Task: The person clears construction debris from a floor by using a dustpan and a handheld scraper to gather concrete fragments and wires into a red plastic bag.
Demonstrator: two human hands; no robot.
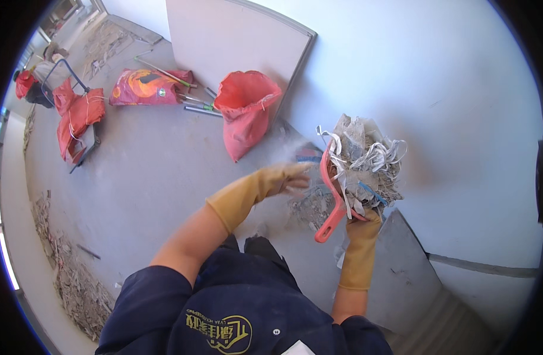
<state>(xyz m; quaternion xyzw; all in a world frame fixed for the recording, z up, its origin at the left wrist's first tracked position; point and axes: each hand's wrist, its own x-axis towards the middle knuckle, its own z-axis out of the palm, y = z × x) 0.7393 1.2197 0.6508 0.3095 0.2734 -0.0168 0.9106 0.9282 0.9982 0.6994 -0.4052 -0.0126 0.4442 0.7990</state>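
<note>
A red plastic dustpan [329, 228] is raised in front of me on the right, its handle pointing down toward me. On it is a tall heap of debris [369, 157]: grey dusty scraps, tangled white strips and a blue piece. My right hand [366, 223], in a yellow rubber glove, grips the dustpan's near edge beside the handle; its fingers are partly hidden under the load. My left hand [286, 179], gloved alike, hovers to the left of the dustpan without touching it. Its fingers are stretched out, slightly blurred, and hold nothing.
A red woven sack [245, 118] stands open-mouthed ahead. Beyond lie a printed sack [144, 87] with poles and a cart [94, 139] carrying red sacks. A large panel [236, 35] leans on the wall. Rubble [76, 281] lines the left side; a grey slab [396, 272] is at right.
</note>
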